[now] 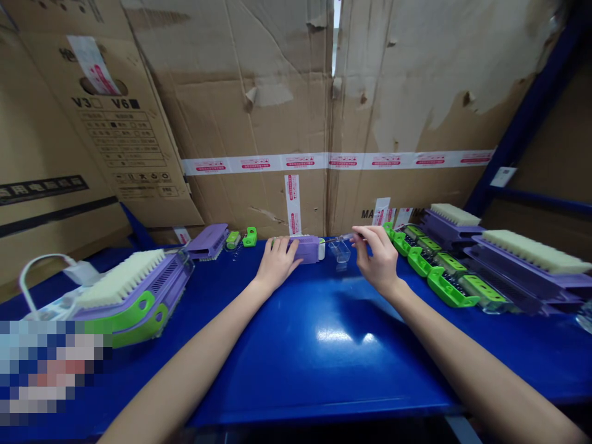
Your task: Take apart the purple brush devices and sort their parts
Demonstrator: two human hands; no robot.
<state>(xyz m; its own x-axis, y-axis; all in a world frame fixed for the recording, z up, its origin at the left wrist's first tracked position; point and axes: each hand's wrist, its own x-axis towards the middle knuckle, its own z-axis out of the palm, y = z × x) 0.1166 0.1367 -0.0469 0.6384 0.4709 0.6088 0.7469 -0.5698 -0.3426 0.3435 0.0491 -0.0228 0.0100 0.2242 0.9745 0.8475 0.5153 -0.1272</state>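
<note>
While the left hand [276, 262] lies over the purple block [306, 250], its fingers press across the top and its thumb sits on the near side, and that's a hold on the block! The block rests at the far side of the blue table [296, 351], close to the cardboard wall [259, 117], its white end [321, 249] facing right. Over to the right hand [377, 258]: thumb and fingers are pinched on a thin tool [345, 237], pointing left towards that white end; whether the tip touches is too small to tell. Just below the tool, between block and right hand, stands a clear box [340, 251].

Out on the left, a small purple piece [208, 241], a small green box [232, 240] and a green clip [250, 237] line up by the wall. Nearer, there's a pale pad [123, 277] on top of purple parts with green ends [134, 320], and a white charger [83, 272] with its cable [26, 277] just beside. Across on the right, green holders [446, 288] run in a slanting row, clear-sided green boxes [483, 291] alongside, then purple housings [509, 277] topped with cream pads [534, 251].
</note>
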